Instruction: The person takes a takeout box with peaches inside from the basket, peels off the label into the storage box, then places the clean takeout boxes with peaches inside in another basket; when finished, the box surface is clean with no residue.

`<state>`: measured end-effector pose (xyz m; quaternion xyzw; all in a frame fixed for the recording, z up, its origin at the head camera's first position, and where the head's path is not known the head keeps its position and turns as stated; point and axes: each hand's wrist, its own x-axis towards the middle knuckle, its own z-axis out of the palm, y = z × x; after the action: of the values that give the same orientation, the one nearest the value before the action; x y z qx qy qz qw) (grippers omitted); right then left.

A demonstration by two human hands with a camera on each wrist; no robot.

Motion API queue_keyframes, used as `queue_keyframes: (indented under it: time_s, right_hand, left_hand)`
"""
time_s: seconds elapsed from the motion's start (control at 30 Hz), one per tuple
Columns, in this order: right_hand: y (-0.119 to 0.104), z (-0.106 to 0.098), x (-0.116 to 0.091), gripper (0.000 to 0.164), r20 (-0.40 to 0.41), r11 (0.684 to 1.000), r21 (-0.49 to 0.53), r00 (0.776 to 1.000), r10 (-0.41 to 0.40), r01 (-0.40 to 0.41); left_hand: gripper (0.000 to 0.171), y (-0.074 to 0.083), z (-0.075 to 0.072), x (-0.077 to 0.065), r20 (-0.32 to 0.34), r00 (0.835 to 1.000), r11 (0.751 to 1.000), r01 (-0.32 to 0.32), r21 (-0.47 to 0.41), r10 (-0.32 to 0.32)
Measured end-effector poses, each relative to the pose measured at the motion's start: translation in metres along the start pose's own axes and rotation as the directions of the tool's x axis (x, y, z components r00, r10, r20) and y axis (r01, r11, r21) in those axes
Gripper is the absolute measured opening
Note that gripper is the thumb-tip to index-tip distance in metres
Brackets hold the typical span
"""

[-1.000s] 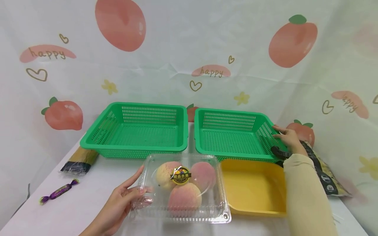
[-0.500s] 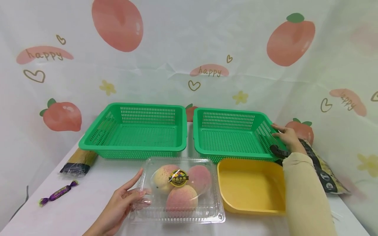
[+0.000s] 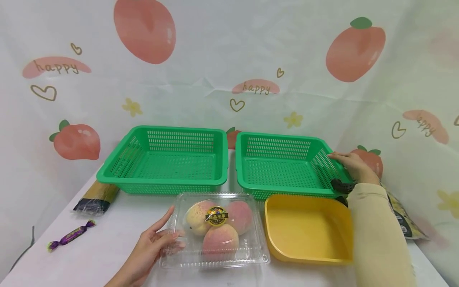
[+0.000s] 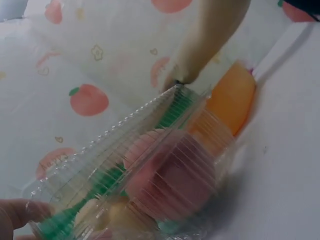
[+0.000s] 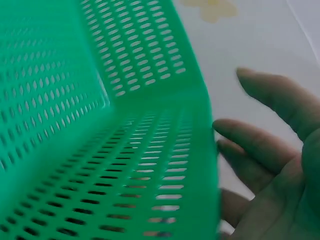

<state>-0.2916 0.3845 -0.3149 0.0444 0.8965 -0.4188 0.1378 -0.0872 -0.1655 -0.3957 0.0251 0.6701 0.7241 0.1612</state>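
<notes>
A clear plastic box (image 3: 251, 250) sits low and central in front of the person, with three peaches (image 3: 220, 241) showing through its lid, two behind and one in front. A round gold-and-black label (image 3: 216, 215) is stuck on top, between the fruit. The left hand (image 3: 150, 243) has the box by its left edge, thumb and fingers gripping the rim; from where I stand I can't tell whether its underside touches the counter (image 3: 89, 265).

Just to the right of the box is a yellow basin (image 3: 308, 229), and behind that basin stands the nearer-to-right green basket (image 3: 287, 190). The right hand (image 3: 355, 165) is at this basket's right end, its fingers spread and fairly straight, a couple of tips against the outer side. A pale sleeve (image 3: 380, 239) reaches past the basin.

A second green basket (image 3: 172, 181) stands beside the first, a narrow gap between. By its left front corner lies a brown packet (image 3: 97, 197), with a purple wrapped sweet (image 3: 71, 236) nearer the person. A dark printed bag (image 3: 405, 223) shows partly beyond the sleeve. Behind everything hangs a white peach-patterned backdrop (image 3: 201, 52).
</notes>
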Motion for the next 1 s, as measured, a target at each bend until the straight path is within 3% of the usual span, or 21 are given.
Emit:
queue_keyframes:
  time_s: [0.13,0.27,0.33,0.43,0.5,0.6,0.7,0.8,0.9,1.0]
  right_hand:
    - [-0.022,-0.001,-0.005,0.083,0.021,0.994,-0.060,0.996,0.091,-0.089]
    - [-0.046,0.002,-0.012,0.084,0.007,0.985,-0.162,0.998,0.063,-0.061]
    - [-0.056,0.006,-0.014,0.081,0.027,0.981,-0.193,1.000,0.012,-0.007]
    - [-0.073,0.015,-0.018,0.078,0.068,0.973,-0.217,0.995,-0.068,0.081]
    - [-0.085,0.022,-0.019,0.077,0.096,0.969,-0.208,0.989,-0.112,0.130]
    - [-0.102,0.034,-0.022,0.075,0.119,0.963,-0.199,0.980,-0.159,0.180]
    - [-0.117,0.045,-0.022,0.070,0.142,0.951,-0.205,0.968,-0.205,0.231]
    - [-0.132,0.057,-0.022,0.065,0.160,0.937,-0.208,0.955,-0.251,0.281]
    - [-0.147,0.071,-0.020,0.061,0.195,0.917,-0.204,0.933,-0.304,0.341]
    - [-0.159,0.088,-0.018,0.057,0.262,0.900,-0.180,0.901,-0.345,0.397]
  left_hand:
    - [0.071,0.001,0.001,0.002,-0.057,0.998,0.991,0.024,0.132,-0.017]
    - [0.068,0.004,-0.001,0.004,-0.058,0.998,0.955,0.000,0.298,0.018]
    - [0.067,0.006,-0.002,0.005,-0.062,0.997,0.901,-0.023,0.432,0.055]
    - [0.066,0.011,-0.002,0.006,-0.081,0.986,0.788,-0.065,0.613,0.145]
    - [0.066,0.013,0.000,0.007,-0.077,0.970,0.718,-0.115,0.686,0.229]
    - [0.064,0.016,0.005,0.013,-0.042,0.939,0.669,-0.211,0.713,0.341]
    - [0.063,0.018,0.012,0.020,-0.009,0.916,0.640,-0.273,0.718,0.401]
    - [0.061,0.020,0.018,0.027,0.025,0.904,0.620,-0.314,0.719,0.428]
    - [0.061,0.021,0.021,0.031,0.041,0.905,0.622,-0.323,0.713,0.423]
    - [0.062,0.019,0.023,0.033,0.040,0.915,0.644,-0.313,0.699,0.401]
